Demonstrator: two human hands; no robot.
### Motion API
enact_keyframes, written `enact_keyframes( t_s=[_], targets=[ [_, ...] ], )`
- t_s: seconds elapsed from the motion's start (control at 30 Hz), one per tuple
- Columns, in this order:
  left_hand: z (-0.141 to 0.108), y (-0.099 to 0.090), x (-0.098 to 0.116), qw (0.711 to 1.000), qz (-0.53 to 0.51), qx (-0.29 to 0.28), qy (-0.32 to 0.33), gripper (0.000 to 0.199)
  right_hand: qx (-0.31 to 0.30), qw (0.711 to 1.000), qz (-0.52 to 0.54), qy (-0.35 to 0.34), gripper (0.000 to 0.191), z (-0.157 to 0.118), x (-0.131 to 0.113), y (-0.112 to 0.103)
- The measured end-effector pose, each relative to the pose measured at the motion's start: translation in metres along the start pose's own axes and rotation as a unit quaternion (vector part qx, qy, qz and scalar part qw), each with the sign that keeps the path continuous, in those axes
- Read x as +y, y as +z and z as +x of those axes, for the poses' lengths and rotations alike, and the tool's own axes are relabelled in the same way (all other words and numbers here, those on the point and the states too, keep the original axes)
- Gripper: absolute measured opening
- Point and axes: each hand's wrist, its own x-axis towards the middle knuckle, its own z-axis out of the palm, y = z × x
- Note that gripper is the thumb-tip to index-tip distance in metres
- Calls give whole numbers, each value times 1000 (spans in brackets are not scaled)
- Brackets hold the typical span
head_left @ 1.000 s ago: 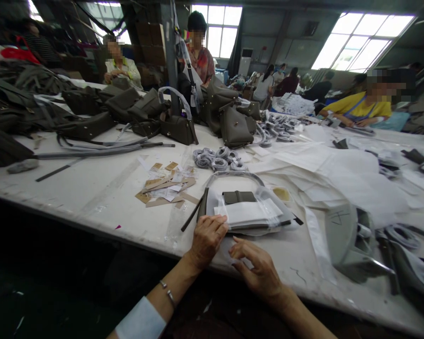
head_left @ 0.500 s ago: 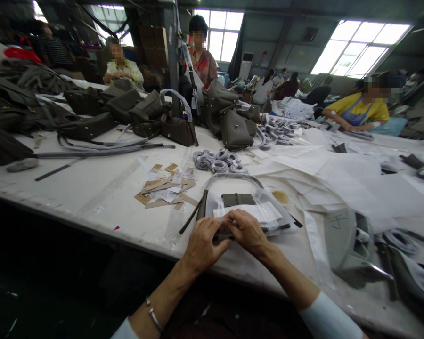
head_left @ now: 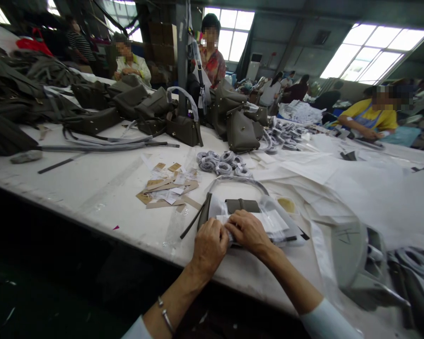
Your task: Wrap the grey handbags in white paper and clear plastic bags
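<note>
A dark olive handbag (head_left: 205, 213) lies at the table's near edge, partly covered by clear plastic and white paper (head_left: 273, 225). Its wrapped handle (head_left: 238, 180) arches away from me, and a small olive flap piece (head_left: 242, 205) shows on top. My left hand (head_left: 211, 242) is closed in a fist-like grip at the bag's near side. Beside it, my right hand (head_left: 249, 230) has its fingers bent together over the same edge. The two hands nearly touch; a bit of thin, whitish material shows between them, but what each grips is hidden.
Tags and card strips (head_left: 171, 186) lie in a pile to the left. Coiled wrapped straps (head_left: 223, 164) sit behind the bag. A grey tape dispenser (head_left: 355, 254) stands at right. Several olive bags (head_left: 242, 132) fill the back. A co-worker in yellow (head_left: 369, 115) is at far right.
My left hand has turned and its fingers have closed; the thumb, stretched out before, is now tucked in. My right hand stays at the bag's edge. The whole view has shifted slightly.
</note>
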Motion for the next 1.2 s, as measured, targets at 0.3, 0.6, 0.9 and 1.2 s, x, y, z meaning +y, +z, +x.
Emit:
enact_keyframes(
  t_s=[0.3, 0.6, 0.9, 1.2],
  targets=[
    [1, 1, -2, 1000, 8, 3, -8, 16, -25, 991, 62, 112, 15, 9, -4, 1],
    [-14, -13, 3, 977, 32, -2, 209, 23, -22, 989, 76, 127, 13, 5, -2, 2],
    [-21, -8, 4, 975, 106, -26, 192, 34, -61, 980, 8, 188, 14, 25, -1, 1],
    [-29, -3, -3, 967, 116, -14, 226, 42, -63, 978, 72, 186, 8, 34, 10, -16]
  ],
)
